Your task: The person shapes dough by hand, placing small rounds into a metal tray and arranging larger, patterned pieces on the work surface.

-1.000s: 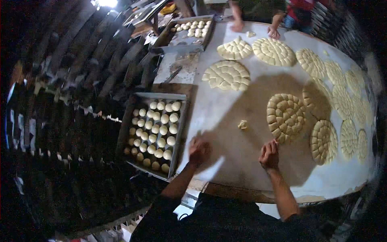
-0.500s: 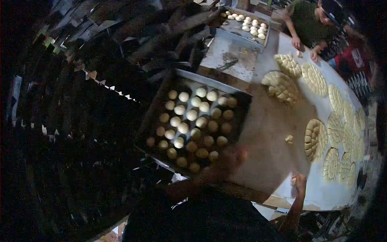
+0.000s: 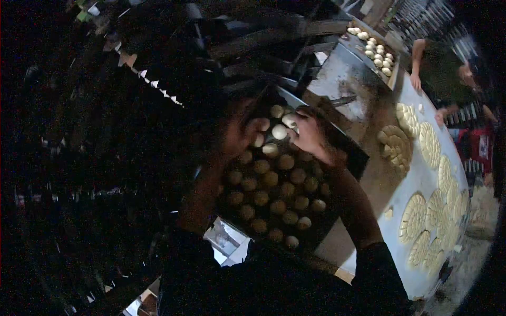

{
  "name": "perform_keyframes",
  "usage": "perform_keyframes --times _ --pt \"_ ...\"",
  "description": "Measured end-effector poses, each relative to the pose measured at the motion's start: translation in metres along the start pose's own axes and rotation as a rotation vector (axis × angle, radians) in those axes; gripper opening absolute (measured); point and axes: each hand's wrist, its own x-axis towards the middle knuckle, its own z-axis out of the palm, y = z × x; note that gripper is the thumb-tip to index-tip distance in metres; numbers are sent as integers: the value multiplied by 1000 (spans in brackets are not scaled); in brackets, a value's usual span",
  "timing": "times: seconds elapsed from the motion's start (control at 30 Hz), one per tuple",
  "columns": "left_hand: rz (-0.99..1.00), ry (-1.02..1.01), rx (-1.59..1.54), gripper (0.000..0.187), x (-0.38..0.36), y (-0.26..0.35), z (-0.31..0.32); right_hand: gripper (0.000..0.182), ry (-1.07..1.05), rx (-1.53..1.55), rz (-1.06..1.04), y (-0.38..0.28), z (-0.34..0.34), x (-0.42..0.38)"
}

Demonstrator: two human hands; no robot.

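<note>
A dark, deep tray (image 3: 337, 221) in front of me holds rows of round pale dough balls (image 3: 279, 131). Both hands reach into its far end. My right hand (image 3: 311, 137) has its fingers curled round a dough ball (image 3: 289, 120) near the far edge. On the other side, my left hand (image 3: 240, 137) is dim and slightly blurred; its fingers stretch toward the balls at the left edge, with one dough ball (image 3: 257, 140) close beside them. Shadow hides part of the left palm.
On the white table (image 3: 416, 279) at right lie several flat, scored dough rounds (image 3: 429, 145) and a small dough scrap (image 3: 389, 214). A second tray (image 3: 392, 79) of dough balls stands farther back. Across the table is another person (image 3: 443, 73), hands at its edge.
My right hand has left the table surface at right and come over the tray. My left hand has moved to the tray's far left. The view has turned, shifting the table rightward.
</note>
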Motion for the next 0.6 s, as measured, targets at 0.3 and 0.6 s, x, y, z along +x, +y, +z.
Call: perform_keyframes --times 0.3,0.6 --pt "-947 261 104 26 -252 -44 -175 15 483 -374 221 41 -91 -234" --pt "-831 -167 -213 25 -234 -37 -11 31 585 -510 770 32 -193 -447"
